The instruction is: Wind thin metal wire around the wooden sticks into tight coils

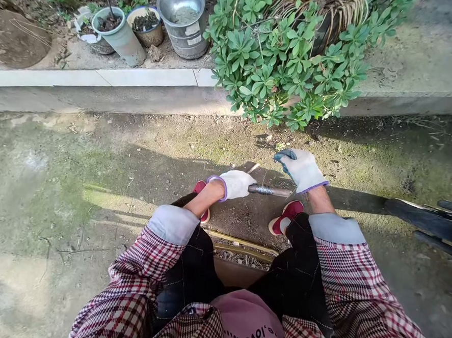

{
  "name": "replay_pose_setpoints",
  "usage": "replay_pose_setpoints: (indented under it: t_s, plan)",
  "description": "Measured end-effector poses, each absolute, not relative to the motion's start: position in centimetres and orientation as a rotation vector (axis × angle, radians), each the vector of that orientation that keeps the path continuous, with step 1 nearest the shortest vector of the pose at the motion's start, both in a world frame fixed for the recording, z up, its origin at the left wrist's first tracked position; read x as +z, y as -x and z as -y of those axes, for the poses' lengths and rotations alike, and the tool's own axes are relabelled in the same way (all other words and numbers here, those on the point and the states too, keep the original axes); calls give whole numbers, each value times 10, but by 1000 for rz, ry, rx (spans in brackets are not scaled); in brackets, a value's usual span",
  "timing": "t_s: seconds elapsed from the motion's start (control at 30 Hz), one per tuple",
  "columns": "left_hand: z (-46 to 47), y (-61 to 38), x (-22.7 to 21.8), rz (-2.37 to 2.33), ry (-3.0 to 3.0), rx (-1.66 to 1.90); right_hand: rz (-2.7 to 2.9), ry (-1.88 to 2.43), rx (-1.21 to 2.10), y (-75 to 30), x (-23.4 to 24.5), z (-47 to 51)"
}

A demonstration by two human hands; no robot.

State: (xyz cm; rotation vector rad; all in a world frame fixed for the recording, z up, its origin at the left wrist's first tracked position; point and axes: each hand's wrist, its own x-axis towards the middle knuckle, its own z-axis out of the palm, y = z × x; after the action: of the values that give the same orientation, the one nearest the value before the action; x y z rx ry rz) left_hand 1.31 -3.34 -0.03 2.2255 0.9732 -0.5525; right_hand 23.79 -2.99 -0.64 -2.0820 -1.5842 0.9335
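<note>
Wire-wrapped rod (269,190), in our head view, lies over the ground between our shoes (289,213), with our left hand (237,184) closed around one end and so the nearer one. From that grip it juts to our right, its long axis running nearly crosswise, the free end pointing just below the cuff of our right hand (301,167), whose curled fingers sit apart from it; whether they pinch anything we cannot tell.

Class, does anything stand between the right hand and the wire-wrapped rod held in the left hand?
Nothing solid is visible in the way: ground shows in the gap between the right hand and the wire-wrapped rod.
</note>
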Motion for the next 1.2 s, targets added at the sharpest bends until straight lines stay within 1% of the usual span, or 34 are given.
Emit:
replay_pose_setpoints:
  t_s: [0.17, 0.33, 0.43, 0.5, 0.6, 0.73, 0.8, 0.87, 0.97, 1.07, 1.13, 1.2]
  plan:
    - [14, 9, 14, -1075, -2115, -290, 1711, 2079, 953, -232, -18, 20]
    - [0, 27, 12, -1194, -1924, 65, 1733, 2054, 987, -226, -21, 21]
    - [-4, 28, 8, -1274, -1767, 176, 1802, 1946, 1071, -217, -19, 27]
    - [-7, 27, 5, -1379, -1774, 194, 1843, 1846, 1154, -208, -17, 34]
    - [-11, 26, -1, -1506, -1840, 170, 1834, 1724, 1321, -199, -12, 47]
    - [-11, 23, -6, -1378, -1667, 138, 1718, 1626, 1505, -200, 0, 61]
    - [-11, 21, -9, -1362, -1699, 78, 1670, 1621, 1545, -203, 6, 65]
    - [-10, 19, -12, -1404, -1887, -41, 1707, 1618, 1503, -205, 11, 66]
    - [-4, 14, -17, -1427, -2191, -309, 1846, 1630, 1323, -209, 13, 63]
    - [6, 7, -19, -1294, -2306, -564, 1855, 1751, 1156, -218, 9, 54]
    - [12, 5, -15, -1178, -2310, -609, 1796, 1850, 1056, -227, 4, 45]
    - [17, 5, -9, -1082, -2246, -515, 1740, 1945, 991, -236, -2, 37]
